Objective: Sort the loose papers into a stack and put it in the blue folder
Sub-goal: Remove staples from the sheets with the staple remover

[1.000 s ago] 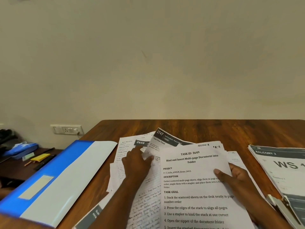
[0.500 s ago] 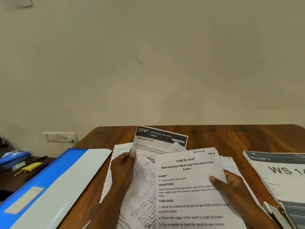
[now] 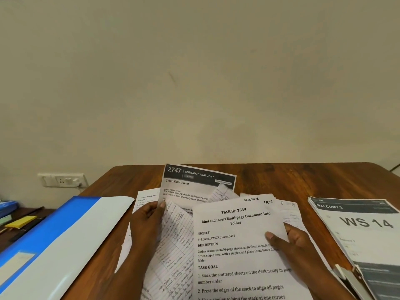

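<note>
Several loose papers lie fanned on the wooden table (image 3: 281, 176). My right hand (image 3: 290, 239) grips the printed "TASK ID: 3649" sheet (image 3: 233, 252) at its right edge, thumb on top. My left hand (image 3: 147, 221) holds the left edge of a handwritten lined sheet (image 3: 177, 245) and the raised "2747" sheet (image 3: 194, 182) behind it. Another printed page (image 3: 147, 198) peeks out to the left. The blue folder (image 3: 65, 230) lies on the table's left side, its white inner flap facing up.
A separate stack headed "WS 14" (image 3: 363, 226) lies at the right, with a stapler (image 3: 350, 278) at its near corner. A wall socket (image 3: 62, 180) is at left. A lower side surface at far left holds a yellow item (image 3: 20, 221) and pens.
My left hand moved from pressing flat on the pile to gripping the sheets' left edge and lifting them. The "2747" sheet rose up behind. The view tilted slightly.
</note>
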The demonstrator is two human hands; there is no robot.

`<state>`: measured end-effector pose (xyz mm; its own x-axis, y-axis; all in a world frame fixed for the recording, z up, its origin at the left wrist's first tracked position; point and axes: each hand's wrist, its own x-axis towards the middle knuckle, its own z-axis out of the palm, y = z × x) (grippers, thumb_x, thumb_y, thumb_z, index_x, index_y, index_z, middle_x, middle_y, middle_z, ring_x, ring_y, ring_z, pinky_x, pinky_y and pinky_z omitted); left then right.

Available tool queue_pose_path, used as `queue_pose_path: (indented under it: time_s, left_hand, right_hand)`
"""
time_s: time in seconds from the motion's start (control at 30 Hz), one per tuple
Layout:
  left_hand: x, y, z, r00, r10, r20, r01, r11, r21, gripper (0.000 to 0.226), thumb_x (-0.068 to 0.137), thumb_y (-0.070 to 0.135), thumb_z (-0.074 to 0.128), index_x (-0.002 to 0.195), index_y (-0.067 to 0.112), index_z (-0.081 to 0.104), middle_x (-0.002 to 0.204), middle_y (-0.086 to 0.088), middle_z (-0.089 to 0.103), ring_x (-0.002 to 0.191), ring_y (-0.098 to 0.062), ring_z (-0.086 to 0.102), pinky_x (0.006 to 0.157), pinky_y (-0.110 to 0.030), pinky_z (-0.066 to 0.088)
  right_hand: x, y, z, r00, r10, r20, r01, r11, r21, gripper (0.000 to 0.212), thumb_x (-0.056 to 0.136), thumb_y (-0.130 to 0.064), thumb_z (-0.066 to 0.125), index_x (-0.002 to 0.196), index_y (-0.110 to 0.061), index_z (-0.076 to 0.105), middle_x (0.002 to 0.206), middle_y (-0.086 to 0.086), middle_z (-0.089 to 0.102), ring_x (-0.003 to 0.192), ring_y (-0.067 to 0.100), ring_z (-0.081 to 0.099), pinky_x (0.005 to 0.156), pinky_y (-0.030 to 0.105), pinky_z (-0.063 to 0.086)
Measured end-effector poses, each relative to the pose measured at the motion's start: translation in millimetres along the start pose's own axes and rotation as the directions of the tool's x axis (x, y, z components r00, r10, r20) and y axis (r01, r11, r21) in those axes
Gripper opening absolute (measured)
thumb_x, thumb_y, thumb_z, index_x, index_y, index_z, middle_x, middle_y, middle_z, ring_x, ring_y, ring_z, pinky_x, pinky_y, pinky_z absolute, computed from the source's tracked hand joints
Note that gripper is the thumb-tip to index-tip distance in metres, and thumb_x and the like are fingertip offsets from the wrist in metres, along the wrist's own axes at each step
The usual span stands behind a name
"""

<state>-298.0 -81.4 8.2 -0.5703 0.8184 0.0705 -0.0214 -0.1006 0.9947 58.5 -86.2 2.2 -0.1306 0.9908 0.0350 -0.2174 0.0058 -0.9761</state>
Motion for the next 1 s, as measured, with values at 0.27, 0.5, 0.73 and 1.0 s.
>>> queue_pose_path:
  time_s: [0.27, 0.5, 0.73, 1.0]
  left_hand:
    - [-20.3, 39.1, -19.2, 0.988, 0.155, 0.028, -0.152, 0.898, 0.413, 0.045, 0.092, 0.024, 0.081, 0.134, 0.024, 0.063, 0.127, 0.007, 0.069, 0.112, -0.01, 0.067, 0.09, -0.019, 0.052]
    - [-81.8, 64.7, -88.9, 0.985, -0.15, 0.09, -0.016, 0.438, 0.899, 0.09, 0.07, 0.06, 0.09, 0.145, 0.03, 0.05, 0.141, 0.007, 0.062, 0.121, -0.017, 0.064, 0.099, -0.034, 0.054]
    - [-131.7, 62.1, -82.3, 0.995, -0.023, 0.093, -0.057, 0.637, 0.769, 0.097, 0.063, 0.04, 0.1, 0.142, 0.035, 0.045, 0.141, 0.014, 0.06, 0.117, -0.011, 0.064, 0.092, -0.027, 0.053]
    - [-105.6, 56.7, -53.1, 0.997, -0.037, 0.061, -0.018, 0.692, 0.721, 0.085, 0.073, 0.032, 0.096, 0.143, 0.026, 0.047, 0.13, 0.003, 0.065, 0.102, -0.01, 0.065, 0.061, -0.01, 0.044]
  right_hand:
    - [0.5, -6.4, -3.1, 0.999, 0.029, -0.021, -0.029, 0.999, -0.023, 0.015, 0.095, 0.002, 0.063, 0.105, -0.008, 0.07, 0.095, 0.01, 0.081, 0.069, 0.021, 0.078, 0.058, 0.028, 0.064]
    - [6.1, 5.5, -4.3, 1.0, 0.024, -0.013, -0.024, 0.999, -0.023, 0.018, 0.094, -0.003, 0.065, 0.109, -0.007, 0.072, 0.1, 0.012, 0.081, 0.079, 0.026, 0.079, 0.071, 0.037, 0.064]
    - [1.5, 4.9, -4.9, 0.999, 0.043, -0.028, -0.044, 0.999, -0.016, 0.037, 0.066, -0.028, 0.081, 0.102, -0.018, 0.081, 0.106, 0.015, 0.08, 0.089, 0.036, 0.078, 0.081, 0.05, 0.062]
    - [-1.8, 1.4, -2.7, 0.999, 0.053, -0.011, -0.053, 0.997, 0.052, 0.019, 0.099, 0.003, 0.056, 0.112, -0.004, 0.069, 0.097, 0.015, 0.08, 0.074, 0.027, 0.079, 0.06, 0.035, 0.065]
